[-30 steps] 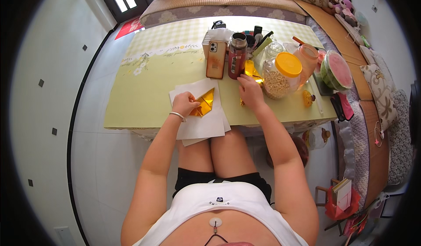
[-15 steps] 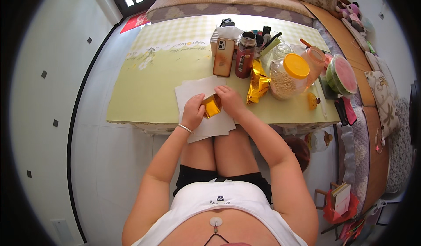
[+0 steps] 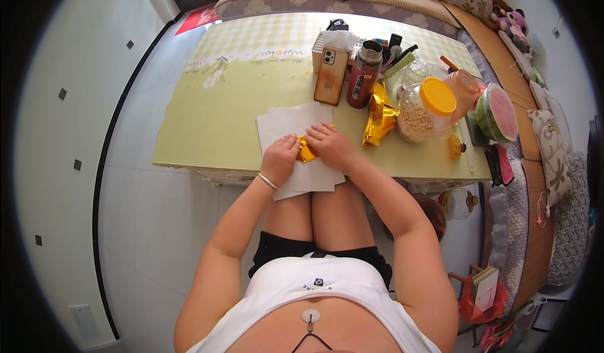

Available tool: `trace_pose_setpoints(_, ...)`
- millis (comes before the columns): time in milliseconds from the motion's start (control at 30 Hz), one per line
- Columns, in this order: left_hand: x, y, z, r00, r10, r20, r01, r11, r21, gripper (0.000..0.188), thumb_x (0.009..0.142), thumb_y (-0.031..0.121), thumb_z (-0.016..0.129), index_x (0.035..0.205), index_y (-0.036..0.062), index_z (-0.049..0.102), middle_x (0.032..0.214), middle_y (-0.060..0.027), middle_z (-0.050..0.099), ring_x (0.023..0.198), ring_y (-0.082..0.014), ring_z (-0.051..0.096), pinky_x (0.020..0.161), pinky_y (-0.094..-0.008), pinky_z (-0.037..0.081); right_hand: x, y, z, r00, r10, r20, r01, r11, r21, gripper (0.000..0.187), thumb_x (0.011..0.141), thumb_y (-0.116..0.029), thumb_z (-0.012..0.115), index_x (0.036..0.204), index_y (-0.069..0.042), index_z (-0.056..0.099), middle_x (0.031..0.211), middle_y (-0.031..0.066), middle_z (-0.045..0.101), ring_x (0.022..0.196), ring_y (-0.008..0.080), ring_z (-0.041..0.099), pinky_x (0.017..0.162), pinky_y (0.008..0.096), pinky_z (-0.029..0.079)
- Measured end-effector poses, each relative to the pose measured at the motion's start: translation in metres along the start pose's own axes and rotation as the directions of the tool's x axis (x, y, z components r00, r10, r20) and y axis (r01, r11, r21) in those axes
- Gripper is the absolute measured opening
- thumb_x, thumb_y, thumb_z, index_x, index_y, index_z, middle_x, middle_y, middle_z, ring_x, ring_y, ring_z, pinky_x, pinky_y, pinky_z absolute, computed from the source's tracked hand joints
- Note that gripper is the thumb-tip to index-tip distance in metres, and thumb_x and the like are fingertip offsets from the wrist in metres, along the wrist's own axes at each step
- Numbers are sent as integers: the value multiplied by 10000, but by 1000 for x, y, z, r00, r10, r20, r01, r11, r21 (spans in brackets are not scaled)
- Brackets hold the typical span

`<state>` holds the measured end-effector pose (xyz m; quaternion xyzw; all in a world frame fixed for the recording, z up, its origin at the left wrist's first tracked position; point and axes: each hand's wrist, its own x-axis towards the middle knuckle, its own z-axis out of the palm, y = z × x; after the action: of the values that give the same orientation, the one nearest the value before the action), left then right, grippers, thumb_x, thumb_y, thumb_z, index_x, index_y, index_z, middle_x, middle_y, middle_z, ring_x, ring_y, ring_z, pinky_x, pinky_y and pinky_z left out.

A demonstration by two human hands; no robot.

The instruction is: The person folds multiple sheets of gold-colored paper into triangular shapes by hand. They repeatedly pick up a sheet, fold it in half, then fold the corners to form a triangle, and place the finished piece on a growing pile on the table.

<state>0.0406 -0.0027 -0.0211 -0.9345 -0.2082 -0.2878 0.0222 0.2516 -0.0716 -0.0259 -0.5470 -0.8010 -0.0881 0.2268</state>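
Observation:
A small piece of shiny gold foil (image 3: 306,152) lies over white paper sheets (image 3: 275,124) at the table's near edge. From the left, my left hand (image 3: 280,160) pinches the foil's edge with its fingers together. My right hand (image 3: 331,147) is closed over the foil's right part, fingers pressed down on it. A sliver of gold shows past my right fingertips. Much of the foil is hidden under both hands, so its folds cannot be made out fully.
Beyond the papers stand a gold phone (image 3: 331,76), a dark red thermos (image 3: 365,75) and a crumpled gold foil bag (image 3: 380,117). To the right are a yellow-lidded jar of grains (image 3: 416,120), a pink-tinted jar (image 3: 464,90) and a covered watermelon half (image 3: 497,114).
The foil has gone from a broad flat face between my fingers to a smaller visible patch. My right fingers now reach across it. The whole view has shifted slightly.

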Motion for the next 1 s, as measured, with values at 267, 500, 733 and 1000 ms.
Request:
trace_pose_setpoints(267,-30,1,-12,984,-176,25,174,983,63,316,845,139,625,1106,-27,691,1228,-188,665,1171,-337,615,1015,-440,466,-31,-3,-5,948,285,145,-293,955,41,560,1007,-369,504,1435,-10,463,1546,158,404,1448,295,349,1194,442,274)
trace_pose_setpoints(500,-6,-14,-24,850,-519,88,525,847,-83,228,728,196,808,877,67,694,861,-87,685,845,-309,607,809,-436,483,-15,-1,-10,946,319,61,-324,931,170,340,889,-163,641,1202,-30,618,1344,138,565,1290,310,482,1097,443,376)
trace_pose_setpoints(733,-7,-27,-22,846,-465,261,508,851,-131,216,693,158,832,779,53,664,788,-85,643,809,-292,583,821,-420,482,7,8,-18,975,200,-95,-191,977,94,275,749,-98,727,1018,-57,684,980,95,645,1044,315,581,964,463,453)
trace_pose_setpoints(1000,-31,-52,-50,646,-547,533,599,-70,-797,116,839,39,746,940,30,689,837,-28,663,706,-108,587,626,-246,483,4,13,-49,800,377,467,-573,249,781,63,889,-23,700,941,-6,669,828,34,670,743,94,615,659,233,502)
